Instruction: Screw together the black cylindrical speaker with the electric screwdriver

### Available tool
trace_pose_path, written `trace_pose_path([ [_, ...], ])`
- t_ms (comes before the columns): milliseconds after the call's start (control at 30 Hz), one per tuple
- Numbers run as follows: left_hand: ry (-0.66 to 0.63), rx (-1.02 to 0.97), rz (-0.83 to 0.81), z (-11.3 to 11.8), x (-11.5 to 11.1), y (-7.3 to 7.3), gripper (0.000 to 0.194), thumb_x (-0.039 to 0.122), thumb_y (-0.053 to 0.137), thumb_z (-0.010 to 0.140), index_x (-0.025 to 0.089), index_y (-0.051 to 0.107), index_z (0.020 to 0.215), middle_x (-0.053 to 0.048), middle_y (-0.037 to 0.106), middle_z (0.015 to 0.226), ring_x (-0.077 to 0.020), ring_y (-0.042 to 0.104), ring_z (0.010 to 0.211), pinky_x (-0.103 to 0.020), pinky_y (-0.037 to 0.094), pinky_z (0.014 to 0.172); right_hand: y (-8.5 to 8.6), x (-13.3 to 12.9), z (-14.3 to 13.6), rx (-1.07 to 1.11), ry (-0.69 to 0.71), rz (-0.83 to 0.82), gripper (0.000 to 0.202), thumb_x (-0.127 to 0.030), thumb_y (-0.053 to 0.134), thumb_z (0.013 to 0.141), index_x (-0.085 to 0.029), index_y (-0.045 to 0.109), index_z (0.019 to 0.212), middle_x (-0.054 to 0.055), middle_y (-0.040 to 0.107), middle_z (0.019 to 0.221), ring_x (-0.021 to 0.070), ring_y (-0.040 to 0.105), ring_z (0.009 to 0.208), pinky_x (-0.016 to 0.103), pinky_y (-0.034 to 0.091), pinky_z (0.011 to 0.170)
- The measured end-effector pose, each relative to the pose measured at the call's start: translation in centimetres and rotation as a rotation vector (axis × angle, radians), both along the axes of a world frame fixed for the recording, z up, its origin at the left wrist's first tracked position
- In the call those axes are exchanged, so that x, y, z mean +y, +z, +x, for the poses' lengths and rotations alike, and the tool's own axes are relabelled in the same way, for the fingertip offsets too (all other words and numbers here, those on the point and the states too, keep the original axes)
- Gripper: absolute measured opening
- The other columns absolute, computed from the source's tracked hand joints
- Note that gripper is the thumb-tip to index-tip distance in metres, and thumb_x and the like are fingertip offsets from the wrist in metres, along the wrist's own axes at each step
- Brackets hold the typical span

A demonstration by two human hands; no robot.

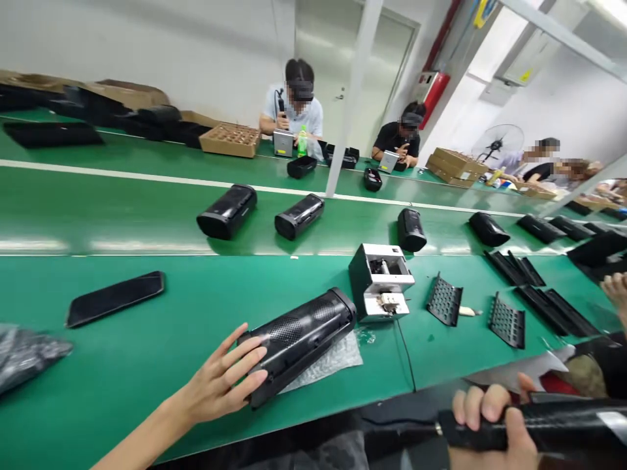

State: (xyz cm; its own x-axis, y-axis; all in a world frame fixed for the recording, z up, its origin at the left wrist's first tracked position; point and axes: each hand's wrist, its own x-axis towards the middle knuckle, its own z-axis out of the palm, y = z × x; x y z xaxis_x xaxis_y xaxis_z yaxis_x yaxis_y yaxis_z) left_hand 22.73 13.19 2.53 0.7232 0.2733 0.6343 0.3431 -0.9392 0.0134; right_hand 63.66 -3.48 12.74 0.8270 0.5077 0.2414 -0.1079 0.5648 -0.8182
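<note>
Black plastic fills the nearest part of the view: the right hand [490, 424] is closed in a fist around a dark electric screwdriver [539, 427], whose body runs almost level from the fist toward the right edge of the frame, its tip end pointing left.

Up and to the left of it, the left hand [223, 385] lies flat with fingers [245, 362] spread wide, pressing on the near end of a long black speaker housing [298, 339]. It does not grip; the palm only steadies the housing. The housing lies on a sheet of bubble wrap [333, 359] on the green bench [147, 352]. Its long axis runs from the left hand away and rightward, so the far end points at a small white screw feeder [381, 281] just beyond it. The left hand is clearly the nearer one; the screwdriver sits well apart, to the right and closer to the body.

Farther right lie two perforated grille pieces [445, 300]. A flat black panel [115, 298] rests to the left. Beyond, more black housings [228, 210] sit on the conveyor, and other people [294, 104] work at the far bench.
</note>
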Motion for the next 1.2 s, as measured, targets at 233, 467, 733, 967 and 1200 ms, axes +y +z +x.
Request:
trace_pose_path([
  [233,0.009,0.061,-0.043,-0.8,0.3,-1.2,0.099,-0.015,0.061,0.094,0.058,0.047,0.160,0.014,0.088,0.115,-0.0173,0.083,0.127,-0.062,0.038,0.142,7.0,7.8,4.2,-0.325,-0.092,0.124,0.054,-0.026,0.090,0.090,-0.034,0.064,0.137,-0.012,0.059,0.066,0.0147,0.047,0.044,0.026,0.053,0.045],
  [467,0.048,0.200,-0.125,-0.2,-0.8,2.8,0.066,0.035,0.074,0.101,0.045,0.058,0.164,0.002,0.075,0.158,-0.0322,0.068,0.151,-0.054,0.052,0.133,8.5,14.9,4.3,-0.559,0.036,0.128,0.042,-0.023,0.081,0.100,-0.028,0.064,0.138,-0.012,0.062,0.070,0.0128,0.056,0.044,0.027,0.053,0.046],
  [733,0.291,0.453,-0.480,12.8,1.4,3.9,0.091,0.050,0.078,0.096,0.037,0.043,0.179,-0.013,0.059,0.175,-0.0450,0.072,0.142,-0.056,0.065,0.111,6.8,18.5,3.2,-0.655,0.086,0.053,0.027,-0.031,0.077,0.101,-0.025,0.063,0.123,-0.011,0.059,0.069,0.0109,0.055,0.044,0.026,0.050,0.048],
  [967,0.096,0.538,-0.619,12.7,1.6,5.6,0.102,0.037,0.086,0.088,0.042,0.040,0.179,-0.006,0.052,0.180,-0.0444,0.067,0.150,-0.060,0.062,0.118,6.4,17.4,2.8,-0.571,0.254,-0.038,0.026,-0.023,0.080,0.101,-0.022,0.064,0.121,-0.012,0.056,0.066,0.0089,0.052,0.042,0.022,0.046,0.045],
  [1200,0.108,0.637,-0.765,14.2,1.6,9.0,0.098,0.046,0.088,0.093,0.029,0.043,0.179,-0.010,0.047,0.182,-0.0422,0.057,0.160,-0.059,0.052,0.128,11.1,14.9,-0.5,-0.447,0.386,0.119,0.038,-0.014,0.078,0.099,-0.035,0.067,0.129,-0.015,0.061,0.067,0.0093,0.052,0.039,0.023,0.054,0.043],
])
